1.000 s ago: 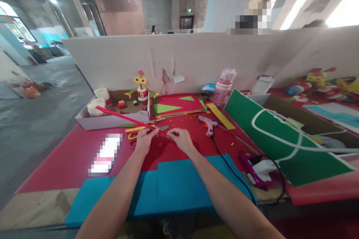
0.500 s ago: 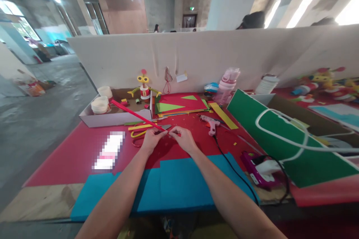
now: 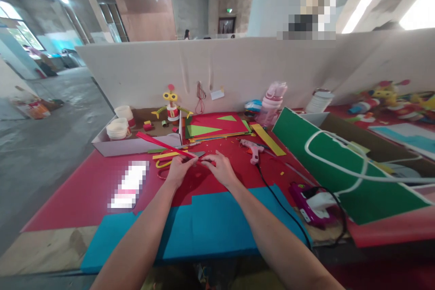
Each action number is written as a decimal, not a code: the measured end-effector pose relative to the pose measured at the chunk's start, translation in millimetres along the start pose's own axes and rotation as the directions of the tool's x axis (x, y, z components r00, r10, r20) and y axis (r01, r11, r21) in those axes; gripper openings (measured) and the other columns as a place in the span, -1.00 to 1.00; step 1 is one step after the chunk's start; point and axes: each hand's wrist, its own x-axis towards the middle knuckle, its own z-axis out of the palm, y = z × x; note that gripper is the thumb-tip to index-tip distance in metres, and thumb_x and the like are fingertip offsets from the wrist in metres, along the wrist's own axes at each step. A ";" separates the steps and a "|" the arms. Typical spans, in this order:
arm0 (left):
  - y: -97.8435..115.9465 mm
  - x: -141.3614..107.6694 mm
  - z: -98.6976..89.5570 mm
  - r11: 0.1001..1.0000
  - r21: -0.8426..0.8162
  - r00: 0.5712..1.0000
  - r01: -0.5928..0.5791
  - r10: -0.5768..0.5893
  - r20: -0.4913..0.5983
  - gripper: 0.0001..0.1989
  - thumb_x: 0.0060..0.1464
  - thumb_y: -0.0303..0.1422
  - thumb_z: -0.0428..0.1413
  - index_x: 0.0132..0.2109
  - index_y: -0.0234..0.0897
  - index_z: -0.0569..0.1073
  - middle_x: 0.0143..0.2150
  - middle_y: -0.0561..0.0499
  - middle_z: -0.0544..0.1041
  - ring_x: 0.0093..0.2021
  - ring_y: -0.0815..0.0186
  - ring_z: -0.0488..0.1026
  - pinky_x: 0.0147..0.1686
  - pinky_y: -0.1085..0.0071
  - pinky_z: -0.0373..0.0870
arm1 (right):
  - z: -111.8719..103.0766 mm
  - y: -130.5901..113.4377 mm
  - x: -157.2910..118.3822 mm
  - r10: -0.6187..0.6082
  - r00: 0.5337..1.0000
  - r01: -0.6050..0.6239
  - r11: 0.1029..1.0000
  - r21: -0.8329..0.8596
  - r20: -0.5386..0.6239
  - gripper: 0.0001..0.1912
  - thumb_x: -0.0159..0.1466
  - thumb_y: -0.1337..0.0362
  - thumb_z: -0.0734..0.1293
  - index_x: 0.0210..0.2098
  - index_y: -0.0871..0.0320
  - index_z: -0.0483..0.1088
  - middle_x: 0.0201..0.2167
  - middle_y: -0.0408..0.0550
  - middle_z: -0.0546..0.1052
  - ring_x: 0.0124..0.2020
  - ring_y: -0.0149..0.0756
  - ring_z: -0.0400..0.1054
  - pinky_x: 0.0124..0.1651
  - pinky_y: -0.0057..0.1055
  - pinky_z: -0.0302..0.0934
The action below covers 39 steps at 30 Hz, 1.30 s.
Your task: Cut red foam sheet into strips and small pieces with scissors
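Observation:
A long red paper strip (image 3: 163, 145) slants up to the left above the table, its near end between my two hands. My left hand (image 3: 180, 169) is closed on the strip, thumb and fingers pinching it close to that end. Fingers bent, my right hand (image 3: 219, 166) pinches at the tip of the same strip. Scissors with yellow handles (image 3: 164, 164) lie partly hidden behind my left hand. To the right of my right hand rests a pink hot glue gun (image 3: 253, 149) on the red tabletop.
A white box (image 3: 136, 146) with paper cups (image 3: 118, 129) and a small robot figure (image 3: 171, 106) stands back left. Coloured sheets (image 3: 217, 126) lie behind my hands. At right are a green-sided box (image 3: 319, 167) and a purple power strip (image 3: 309, 204); blue sheets (image 3: 217, 222) cover the front edge.
The strip's far end has dipped slightly and looks flatter. My right fingers have shifted a little along its near end. The whole view has moved slightly.

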 end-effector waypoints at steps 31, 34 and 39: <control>-3.3 -1.2 2.2 0.984 0.170 0.998 0.054 -0.051 -0.021 -0.74 -0.23 -0.22 0.32 -0.51 -0.35 0.52 -0.60 0.04 0.47 -0.56 0.38 0.34 -0.53 0.48 0.22 | 6.4 2.5 -2.2 0.100 0.988 -0.114 0.986 0.118 0.121 -0.83 0.22 0.29 0.27 -0.29 0.12 0.51 -0.36 -0.07 0.60 -0.34 -0.27 0.45 -0.23 -0.39 0.26; -3.2 -0.9 0.4 0.991 0.120 0.997 0.053 -0.058 0.041 -0.74 -0.20 -0.21 0.30 -0.42 -0.35 0.57 -0.53 0.00 0.52 -0.50 0.34 0.39 -0.46 0.45 0.30 | 9.1 6.3 -2.7 0.122 0.977 -0.154 0.971 0.185 0.172 -0.81 0.25 0.28 0.23 -0.37 0.15 0.48 -0.50 -0.11 0.55 -0.46 -0.34 0.41 -0.33 -0.44 0.25; -3.6 0.9 -7.4 0.995 0.095 0.985 0.040 -0.056 0.166 -0.73 -0.18 -0.24 0.29 -0.32 -0.35 0.60 -0.47 -0.05 0.55 -0.44 0.31 0.44 -0.37 0.41 0.37 | 10.4 10.9 -3.2 0.167 0.963 -0.214 0.950 0.229 0.209 -0.73 0.27 0.23 0.20 -0.53 0.15 0.37 -0.62 -0.16 0.44 -0.57 -0.42 0.29 -0.49 -0.52 0.14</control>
